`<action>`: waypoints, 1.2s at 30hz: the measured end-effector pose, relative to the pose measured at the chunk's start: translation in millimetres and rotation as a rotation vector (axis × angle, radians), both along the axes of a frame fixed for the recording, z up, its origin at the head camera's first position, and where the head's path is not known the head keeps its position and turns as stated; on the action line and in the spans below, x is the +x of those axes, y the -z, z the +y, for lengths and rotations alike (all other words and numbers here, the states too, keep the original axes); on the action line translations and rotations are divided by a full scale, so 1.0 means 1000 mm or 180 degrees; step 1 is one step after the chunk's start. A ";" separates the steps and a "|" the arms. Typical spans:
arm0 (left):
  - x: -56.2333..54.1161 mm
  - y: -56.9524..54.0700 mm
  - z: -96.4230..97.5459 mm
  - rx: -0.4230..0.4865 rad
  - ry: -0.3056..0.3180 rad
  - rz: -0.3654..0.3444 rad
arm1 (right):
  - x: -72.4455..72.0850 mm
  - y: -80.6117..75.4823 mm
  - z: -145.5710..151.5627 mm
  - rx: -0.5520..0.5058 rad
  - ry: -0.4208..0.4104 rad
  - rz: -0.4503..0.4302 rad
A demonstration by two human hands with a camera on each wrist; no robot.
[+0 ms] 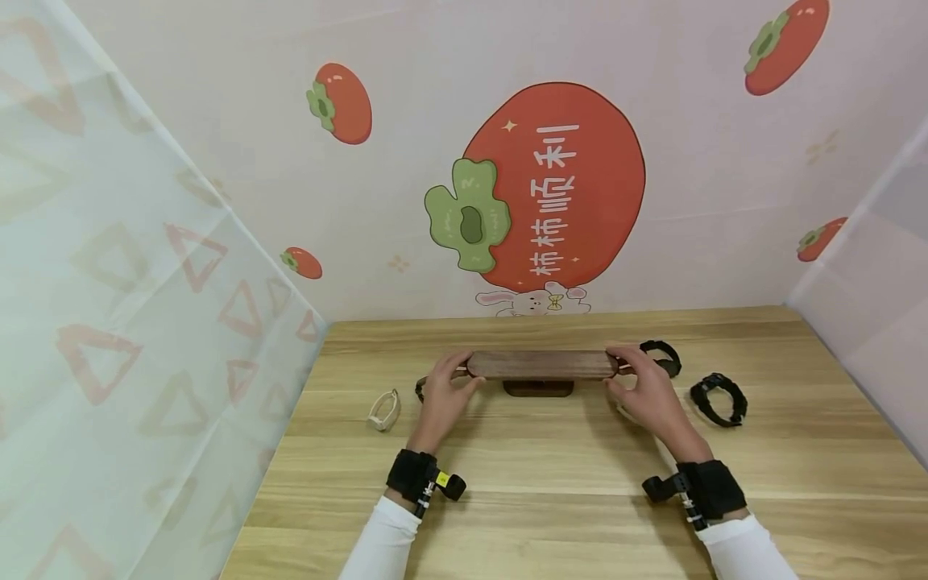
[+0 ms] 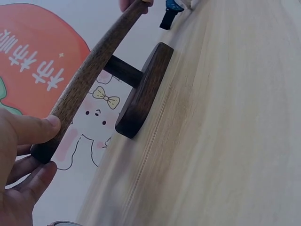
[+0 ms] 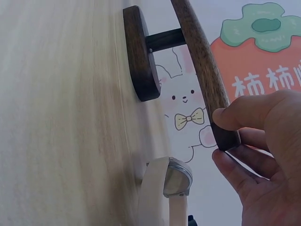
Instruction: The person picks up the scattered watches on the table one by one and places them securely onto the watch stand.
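A dark wooden T-shaped display stand stands near the back of the table, its long crossbar level above a short post and a small base. My left hand grips the bar's left end, thumb in front and fingers around the tip. At the other end, my right hand holds the bar the same way, as the right wrist view also shows. The base appears to touch the tabletop. Just below the right hand lies a watch with a pale strap, mostly hidden in the head view.
A white-strapped watch lies left of the left hand, with a dark watch partly hidden behind that hand. To the right are two black watches, one farther back and one nearer. A printed cloth wall rises behind the table.
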State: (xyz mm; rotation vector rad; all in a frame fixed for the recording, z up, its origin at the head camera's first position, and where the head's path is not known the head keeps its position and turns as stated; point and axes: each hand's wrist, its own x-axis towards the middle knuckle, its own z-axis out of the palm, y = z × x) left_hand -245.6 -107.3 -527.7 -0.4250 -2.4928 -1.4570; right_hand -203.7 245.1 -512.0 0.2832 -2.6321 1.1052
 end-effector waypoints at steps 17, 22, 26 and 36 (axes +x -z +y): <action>0.017 0.007 -0.002 0.0421 0.0004 -0.0225 | 0.013 -0.001 -0.003 -0.0078 0.0035 -0.0005; 0.018 0.009 -0.003 0.0483 0.0034 -0.0138 | 0.012 0.004 -0.003 -0.0055 0.0067 0.0089; 0.018 0.010 -0.004 0.0514 0.0050 -0.0092 | 0.011 0.005 -0.003 -0.0048 0.0084 0.0108; 0.018 0.014 -0.004 0.0653 0.0108 -0.0251 | 0.012 0.006 -0.003 -0.0037 0.0091 0.0152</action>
